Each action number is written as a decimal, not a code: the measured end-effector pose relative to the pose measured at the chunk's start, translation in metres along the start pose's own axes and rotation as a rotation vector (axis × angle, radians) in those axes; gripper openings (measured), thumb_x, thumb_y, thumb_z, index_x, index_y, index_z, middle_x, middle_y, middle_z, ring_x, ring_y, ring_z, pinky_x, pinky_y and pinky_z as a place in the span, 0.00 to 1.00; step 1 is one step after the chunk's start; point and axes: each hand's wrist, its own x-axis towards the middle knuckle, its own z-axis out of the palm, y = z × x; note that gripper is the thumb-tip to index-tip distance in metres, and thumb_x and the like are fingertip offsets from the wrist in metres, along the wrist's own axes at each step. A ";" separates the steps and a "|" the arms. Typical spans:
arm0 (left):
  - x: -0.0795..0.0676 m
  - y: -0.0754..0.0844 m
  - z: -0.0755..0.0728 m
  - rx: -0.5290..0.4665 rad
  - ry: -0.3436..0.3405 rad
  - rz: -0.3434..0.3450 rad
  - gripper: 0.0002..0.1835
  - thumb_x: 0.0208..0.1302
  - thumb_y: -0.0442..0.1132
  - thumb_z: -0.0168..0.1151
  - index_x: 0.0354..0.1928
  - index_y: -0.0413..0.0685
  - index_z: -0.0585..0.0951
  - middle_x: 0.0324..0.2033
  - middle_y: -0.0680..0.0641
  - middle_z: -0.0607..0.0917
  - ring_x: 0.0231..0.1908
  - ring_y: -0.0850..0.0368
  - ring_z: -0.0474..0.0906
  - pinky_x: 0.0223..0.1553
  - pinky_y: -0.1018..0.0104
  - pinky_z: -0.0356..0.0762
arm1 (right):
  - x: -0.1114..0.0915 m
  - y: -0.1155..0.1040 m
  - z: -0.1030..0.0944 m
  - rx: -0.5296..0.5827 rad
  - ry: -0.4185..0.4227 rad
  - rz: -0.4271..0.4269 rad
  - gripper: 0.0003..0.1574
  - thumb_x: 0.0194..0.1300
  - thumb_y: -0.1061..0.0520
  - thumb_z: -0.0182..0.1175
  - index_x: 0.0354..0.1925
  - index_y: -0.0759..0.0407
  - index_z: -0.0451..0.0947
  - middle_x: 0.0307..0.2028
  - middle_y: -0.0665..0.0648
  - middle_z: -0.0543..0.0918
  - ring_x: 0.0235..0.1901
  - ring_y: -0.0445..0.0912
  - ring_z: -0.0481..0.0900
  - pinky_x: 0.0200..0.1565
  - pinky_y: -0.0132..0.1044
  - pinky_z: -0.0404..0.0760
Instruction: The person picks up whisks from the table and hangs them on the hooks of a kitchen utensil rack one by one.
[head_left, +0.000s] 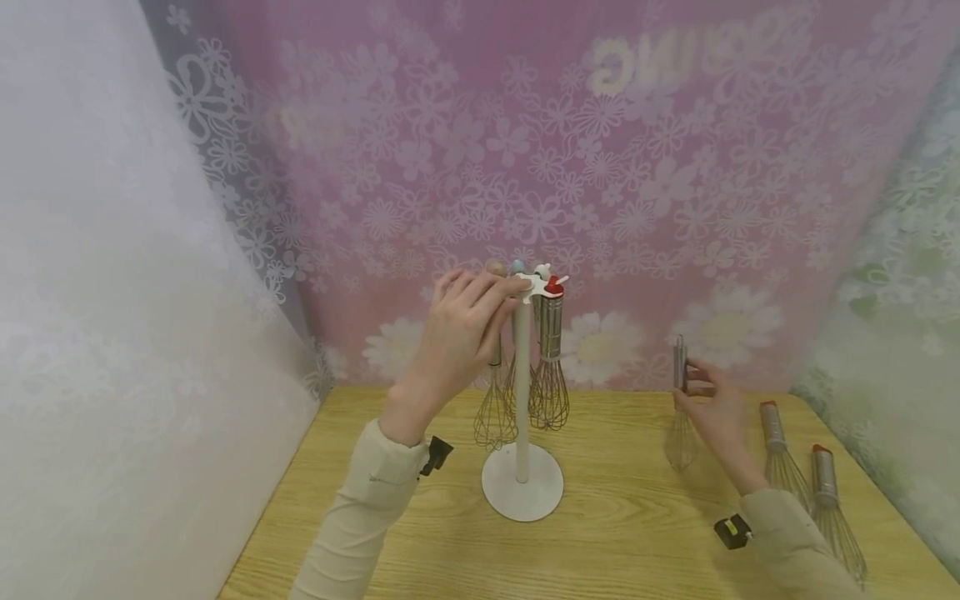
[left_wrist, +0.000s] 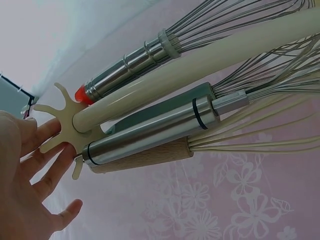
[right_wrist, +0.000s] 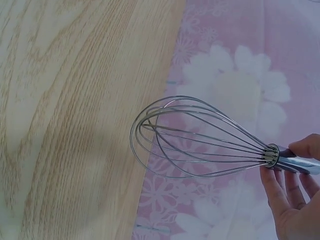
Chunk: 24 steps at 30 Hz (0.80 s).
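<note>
A white stand (head_left: 522,417) with a round base rises from the wooden table. Its star-shaped hook top (left_wrist: 67,122) bears several whisks: a red-tipped steel one (left_wrist: 125,70), a steel one with black rings (left_wrist: 155,132), a wooden-handled one (left_wrist: 145,159) and a dull green-handled one (left_wrist: 165,106). At the hook top, my left hand (head_left: 457,333) touches it with extended fingers. My right hand (head_left: 716,412) holds a steel whisk (right_wrist: 271,156) by its handle, wires down, to the right of the stand. The handle's upper part is out of the right wrist view.
Two red-tipped steel whisks, one (head_left: 774,427) behind the other (head_left: 823,477), lie on the table (head_left: 622,533) at the right. A pink flowered cloth (head_left: 420,167) hangs behind the table, and a pale cloth (head_left: 112,333) stands along the left.
</note>
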 end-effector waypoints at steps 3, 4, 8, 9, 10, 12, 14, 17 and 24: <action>0.001 -0.001 -0.001 0.010 -0.013 0.010 0.13 0.77 0.41 0.57 0.57 0.50 0.83 0.50 0.49 0.86 0.54 0.50 0.79 0.68 0.47 0.63 | -0.002 -0.004 0.002 -0.006 0.014 -0.020 0.35 0.63 0.69 0.68 0.67 0.69 0.71 0.51 0.73 0.80 0.33 0.17 0.69 0.28 0.18 0.76; 0.001 -0.001 -0.001 0.014 -0.018 0.014 0.14 0.76 0.42 0.58 0.58 0.50 0.82 0.50 0.48 0.86 0.55 0.51 0.79 0.68 0.47 0.63 | -0.002 -0.005 0.002 -0.009 0.016 -0.026 0.35 0.63 0.68 0.68 0.67 0.69 0.71 0.51 0.73 0.80 0.33 0.17 0.70 0.29 0.18 0.75; 0.002 -0.002 -0.004 0.034 -0.040 0.031 0.15 0.73 0.43 0.62 0.58 0.49 0.82 0.51 0.48 0.86 0.56 0.50 0.79 0.68 0.47 0.64 | -0.004 -0.014 0.002 -0.004 0.013 -0.042 0.35 0.63 0.67 0.69 0.67 0.66 0.72 0.51 0.72 0.81 0.35 0.22 0.72 0.30 0.18 0.76; 0.002 -0.002 -0.004 0.036 -0.044 0.035 0.16 0.73 0.43 0.62 0.58 0.49 0.82 0.51 0.47 0.86 0.56 0.50 0.79 0.68 0.46 0.64 | -0.005 -0.016 0.002 -0.003 0.009 -0.044 0.35 0.64 0.67 0.69 0.68 0.65 0.72 0.52 0.72 0.81 0.35 0.24 0.73 0.30 0.18 0.76; 0.003 -0.002 -0.005 0.038 -0.046 0.039 0.16 0.73 0.43 0.63 0.58 0.49 0.82 0.51 0.47 0.86 0.56 0.50 0.80 0.68 0.46 0.64 | -0.005 -0.018 0.003 -0.005 0.007 -0.044 0.35 0.64 0.66 0.69 0.68 0.65 0.72 0.52 0.71 0.81 0.36 0.26 0.74 0.30 0.19 0.76; 0.003 -0.003 -0.005 0.035 -0.049 0.043 0.16 0.72 0.43 0.63 0.58 0.49 0.83 0.50 0.47 0.86 0.54 0.50 0.80 0.68 0.47 0.64 | -0.006 -0.022 0.003 0.000 0.005 -0.044 0.36 0.64 0.66 0.69 0.68 0.64 0.71 0.52 0.70 0.81 0.37 0.29 0.76 0.30 0.19 0.77; 0.004 -0.004 -0.005 0.031 -0.046 0.044 0.15 0.72 0.43 0.63 0.57 0.49 0.83 0.50 0.48 0.86 0.53 0.50 0.81 0.69 0.47 0.64 | -0.006 -0.025 0.004 0.006 0.006 -0.046 0.36 0.63 0.67 0.69 0.69 0.64 0.72 0.52 0.70 0.81 0.37 0.29 0.76 0.31 0.19 0.77; 0.004 -0.005 -0.004 0.032 -0.036 0.048 0.14 0.73 0.42 0.62 0.56 0.49 0.84 0.48 0.48 0.86 0.51 0.51 0.82 0.69 0.47 0.65 | -0.008 -0.030 0.005 0.028 0.004 -0.050 0.36 0.63 0.67 0.69 0.68 0.64 0.72 0.52 0.70 0.81 0.36 0.25 0.75 0.31 0.19 0.77; 0.004 -0.005 -0.002 0.056 -0.007 0.053 0.12 0.73 0.42 0.62 0.54 0.50 0.85 0.46 0.49 0.87 0.48 0.52 0.83 0.67 0.48 0.67 | -0.013 -0.041 0.007 0.064 0.008 -0.070 0.36 0.62 0.69 0.68 0.68 0.66 0.72 0.52 0.71 0.80 0.37 0.22 0.73 0.33 0.15 0.76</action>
